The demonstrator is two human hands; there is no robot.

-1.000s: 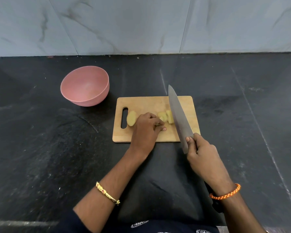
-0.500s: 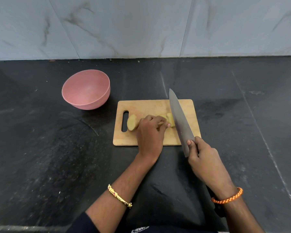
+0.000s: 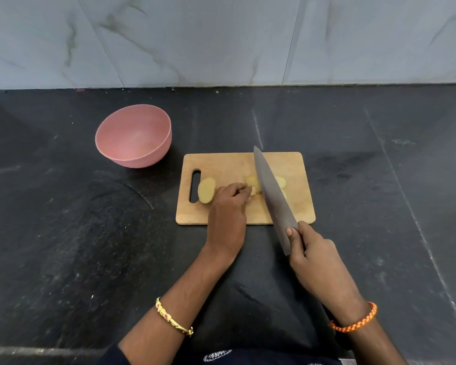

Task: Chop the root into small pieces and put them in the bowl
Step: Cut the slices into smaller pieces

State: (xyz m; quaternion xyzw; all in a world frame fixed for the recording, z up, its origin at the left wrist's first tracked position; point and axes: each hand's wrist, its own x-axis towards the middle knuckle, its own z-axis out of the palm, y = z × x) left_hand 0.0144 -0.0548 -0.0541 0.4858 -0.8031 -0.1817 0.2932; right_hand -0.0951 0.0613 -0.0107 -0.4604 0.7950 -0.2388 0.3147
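Curled over the root [image 3: 252, 186] on the cutting board [image 3: 221, 164], the left hand [image 3: 228, 214] is seen holding it down while the knife [image 3: 273, 201] is gripped in the right hand [image 3: 313, 256], its blade laid across the cut pieces, and the pink bowl [image 3: 134, 137] is set on the counter [image 3: 63, 233] beyond the board's left corner.

Beyond the left hand [image 3: 228, 206], to its left, a plain matte-pink round plastic bowl [image 3: 133, 136]. Under that hand's fingertips, a pale-tan rectangular wooden cutting board [image 3: 221, 164] bearing pale-yellow cut root pieces [image 3: 206, 190]. From the right hand [image 3: 312, 255], a dull grey steel knife blade [image 3: 271, 192]. Beneath both hands, speckled black stone counter [image 3: 63, 246]; beyond, grey-veined white marble wall tiles [image 3: 195, 40]. On the wrists, a gold bangle [image 3: 173, 318] and an orange braided band [image 3: 356, 321].
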